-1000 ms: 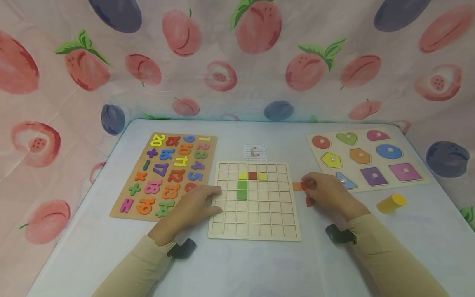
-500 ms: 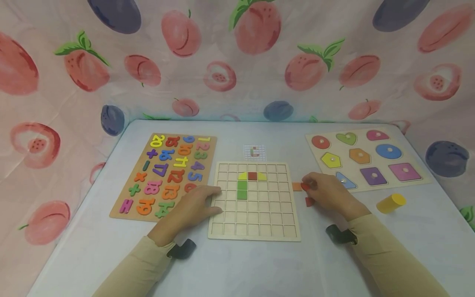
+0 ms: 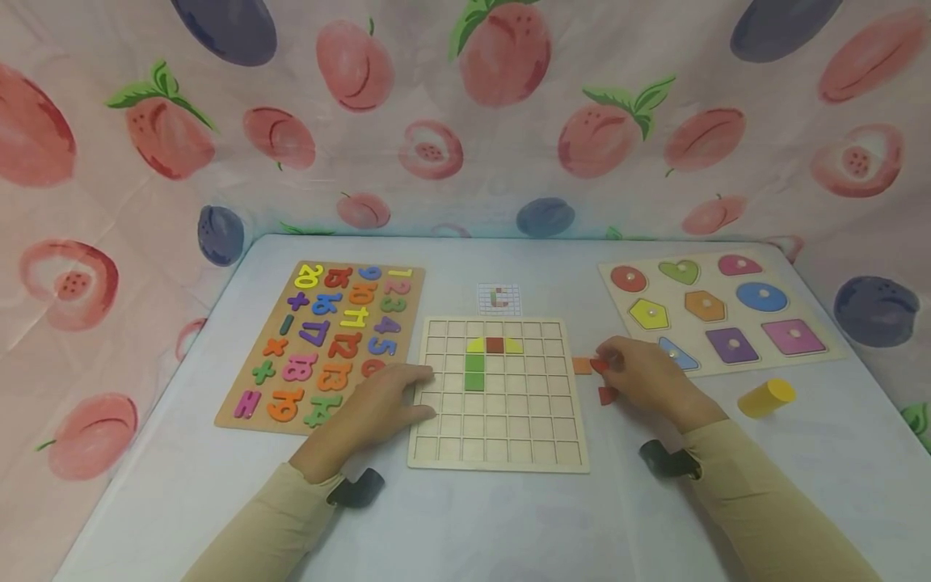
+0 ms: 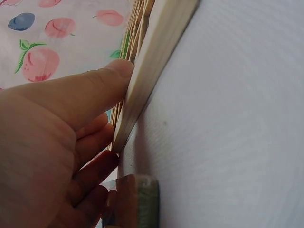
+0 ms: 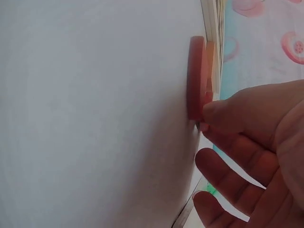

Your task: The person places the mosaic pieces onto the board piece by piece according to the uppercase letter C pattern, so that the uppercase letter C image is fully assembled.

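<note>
A square wooden grid board lies on the table. In it sit a red square tile, two yellow rounded tiles and two green square tiles. My left hand rests at the board's left edge; in the left wrist view its thumb touches the rim. My right hand, right of the board, pinches a small red tile between thumb and forefinger. An orange tile lies beside it, partly hidden. Another red tile lies just nearer, seen edge-on in the right wrist view.
A number puzzle board is at left, partly under the left hand. A shape puzzle board with knobbed pieces lies at back right. Near it is a yellow cylinder. A small pattern card lies behind the grid board.
Almost nothing differs; my right fingertips shift very slightly at the red tile. The left hand, grid board and its tiles stay put.
</note>
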The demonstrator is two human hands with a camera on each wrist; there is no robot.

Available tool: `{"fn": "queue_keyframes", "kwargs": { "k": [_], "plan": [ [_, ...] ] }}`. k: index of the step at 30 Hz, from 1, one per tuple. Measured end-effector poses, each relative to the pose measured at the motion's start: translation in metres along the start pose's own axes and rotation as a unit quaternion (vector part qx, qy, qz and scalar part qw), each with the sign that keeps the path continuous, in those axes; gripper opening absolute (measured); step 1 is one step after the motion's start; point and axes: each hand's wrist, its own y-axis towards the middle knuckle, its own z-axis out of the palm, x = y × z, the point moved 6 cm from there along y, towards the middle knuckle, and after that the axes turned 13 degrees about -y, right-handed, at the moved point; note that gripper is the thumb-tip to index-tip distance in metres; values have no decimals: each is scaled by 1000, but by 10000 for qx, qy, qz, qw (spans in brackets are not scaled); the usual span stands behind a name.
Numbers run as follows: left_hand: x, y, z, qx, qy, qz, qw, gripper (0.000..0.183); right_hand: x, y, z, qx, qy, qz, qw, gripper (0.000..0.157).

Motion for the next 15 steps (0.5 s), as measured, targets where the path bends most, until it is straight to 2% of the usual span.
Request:
{"fn": "queue_keyframes", "kwargs": {
  "k": [6, 15],
  "plan": [
    [0, 0, 0, 13, 21, -46, 10000, 56, 3, -2, -6, 58, 46, 78, 9999, 36],
    [1, 0, 0, 17, 54, -13, 10000, 56, 27, -8, -13, 210, 500, -49, 9985, 35]
  ]
}}
